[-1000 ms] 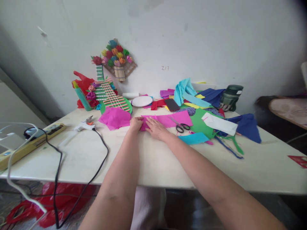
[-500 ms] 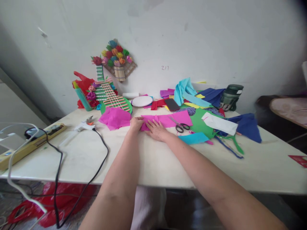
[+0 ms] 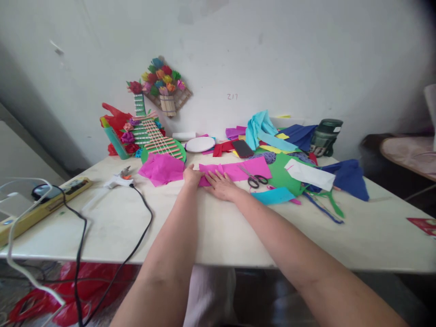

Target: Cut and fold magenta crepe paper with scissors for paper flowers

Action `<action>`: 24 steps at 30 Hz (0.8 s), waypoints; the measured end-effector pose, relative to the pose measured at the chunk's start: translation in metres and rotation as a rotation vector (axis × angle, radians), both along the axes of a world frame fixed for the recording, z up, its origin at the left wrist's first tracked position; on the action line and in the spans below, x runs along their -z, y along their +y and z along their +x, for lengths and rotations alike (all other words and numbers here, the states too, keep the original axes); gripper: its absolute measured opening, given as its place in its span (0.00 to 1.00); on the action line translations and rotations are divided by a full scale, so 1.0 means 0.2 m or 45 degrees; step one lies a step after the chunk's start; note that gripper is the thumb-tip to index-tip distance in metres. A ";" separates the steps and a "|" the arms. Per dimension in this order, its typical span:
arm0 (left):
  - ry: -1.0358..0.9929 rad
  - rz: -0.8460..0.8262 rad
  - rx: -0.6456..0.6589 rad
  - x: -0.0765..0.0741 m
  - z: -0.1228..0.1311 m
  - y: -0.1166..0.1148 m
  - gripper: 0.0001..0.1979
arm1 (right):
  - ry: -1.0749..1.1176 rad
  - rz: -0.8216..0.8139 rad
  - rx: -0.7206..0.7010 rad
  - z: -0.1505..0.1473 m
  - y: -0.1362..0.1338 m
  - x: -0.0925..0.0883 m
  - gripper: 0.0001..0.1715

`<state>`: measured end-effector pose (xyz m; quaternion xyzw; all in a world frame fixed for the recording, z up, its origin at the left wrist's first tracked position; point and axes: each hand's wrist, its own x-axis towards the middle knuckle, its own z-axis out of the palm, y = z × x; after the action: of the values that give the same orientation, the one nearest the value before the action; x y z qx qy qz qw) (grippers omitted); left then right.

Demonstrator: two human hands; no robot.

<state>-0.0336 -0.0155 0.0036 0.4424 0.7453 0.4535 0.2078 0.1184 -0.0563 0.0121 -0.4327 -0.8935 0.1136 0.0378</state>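
Observation:
A magenta crepe paper strip (image 3: pixel 235 170) lies across the table in front of me. My right hand (image 3: pixel 220 186) rests flat on its left part, fingers spread. At the strip's left end, my left hand (image 3: pixel 192 176) is closed on the paper's edge, its thumb raised a little; the fingertips are partly hidden. Black-handled scissors (image 3: pixel 258 180) lie on the strip's right half. Just left of my left hand sits a crumpled piece of magenta crepe paper (image 3: pixel 161 170). A blue paper strip (image 3: pixel 274 195) lies right of my right hand.
A glue gun (image 3: pixel 118 180) with a black cord and a power strip (image 3: pixel 47 206) lie left. Behind stand a flower-decorated paper guitar (image 3: pixel 158 141) and a white oval disc (image 3: pixel 200 145). A phone (image 3: pixel 242 148), green paper (image 3: pixel 284 175) and a dark bottle (image 3: pixel 326 137) are right.
My left thumb has lifted slightly at the paper's end. My right hand stays flat on the strip, and the whole view has shifted a little.

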 end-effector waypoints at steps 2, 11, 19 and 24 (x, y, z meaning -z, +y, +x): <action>-0.039 -0.027 -0.045 -0.01 0.00 0.00 0.35 | 0.000 -0.005 -0.003 0.00 0.00 0.00 0.43; 0.055 -0.109 -0.019 -0.02 0.01 0.01 0.28 | -0.001 -0.023 0.028 0.00 -0.01 -0.01 0.44; 0.183 -0.124 0.001 -0.10 0.06 -0.07 0.23 | 0.029 -0.011 0.040 0.00 0.00 0.01 0.46; 0.200 -0.156 -0.003 -0.12 0.07 -0.09 0.21 | 0.006 -0.014 0.037 0.00 0.00 0.00 0.46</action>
<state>-0.0190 -0.0332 0.0271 0.4622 0.7861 0.3713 0.1746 0.1174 -0.0562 0.0115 -0.4456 -0.8864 0.1190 0.0392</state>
